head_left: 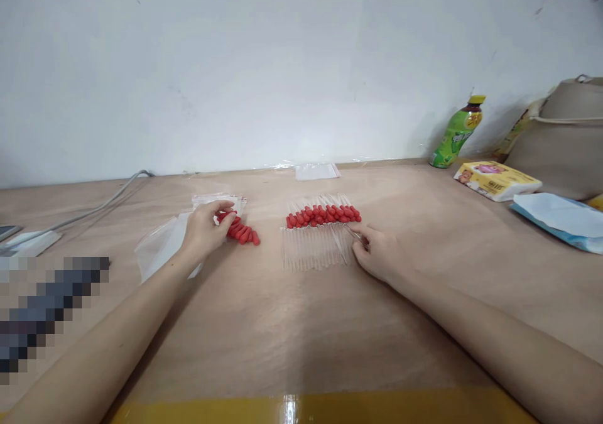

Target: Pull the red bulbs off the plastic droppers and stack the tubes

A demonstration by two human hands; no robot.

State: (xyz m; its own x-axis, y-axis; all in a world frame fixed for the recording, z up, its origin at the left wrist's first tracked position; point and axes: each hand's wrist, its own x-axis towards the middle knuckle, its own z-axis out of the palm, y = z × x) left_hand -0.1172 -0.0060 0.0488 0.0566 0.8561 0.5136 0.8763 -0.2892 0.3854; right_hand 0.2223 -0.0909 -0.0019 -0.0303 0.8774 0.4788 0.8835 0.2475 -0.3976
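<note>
Two rows of droppers with red rubber bulbs (325,213) and clear thin tubes (311,248) lie at the middle of the table. The bulbs meet, with tubes pointing away at the back and toward me at the front. At the right end of the front row, my right hand (377,251) pinches a thin clear dropper tube (354,233). My left hand (207,226) curls over a smaller bunch of red bulbs (242,231), thumb and finger closed on one. These lie beside clear zip bags (162,245), partly covered by the hand.
A white packet (318,171) lies near the wall. At right are a green drink bottle (459,132), a yellow tissue pack (499,180), a blue-white packet (560,220) and a grey bag (560,141). A grey cable (103,205) runs across the left.
</note>
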